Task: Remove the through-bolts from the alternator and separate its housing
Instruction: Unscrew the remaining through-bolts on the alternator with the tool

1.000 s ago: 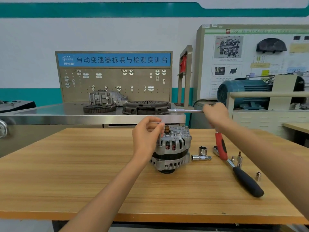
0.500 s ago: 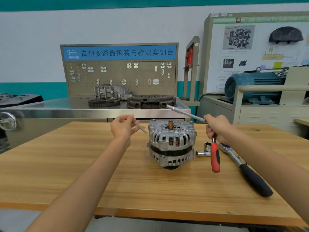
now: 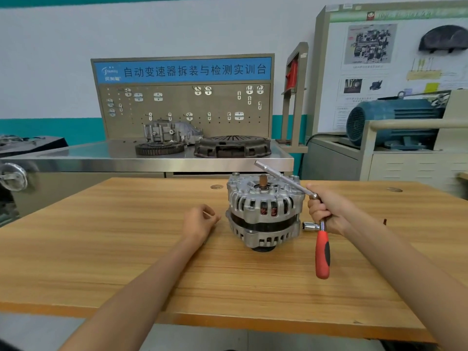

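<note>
Alternator (image 3: 263,214) upright on table (image 3: 101,249), seemingly unopened.

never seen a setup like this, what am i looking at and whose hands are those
This is a single view from a camera worn on a person's head, looking down at their own two bare hands. On the wooden table stands an alternator, a car's generator. The right hand grips a red-handled wrench whose metal bar reaches over the alternator. The left hand rests on the table beside the alternator, fingers curled; whether it holds anything is hidden. A small metal socket lies by the right hand.
</note>
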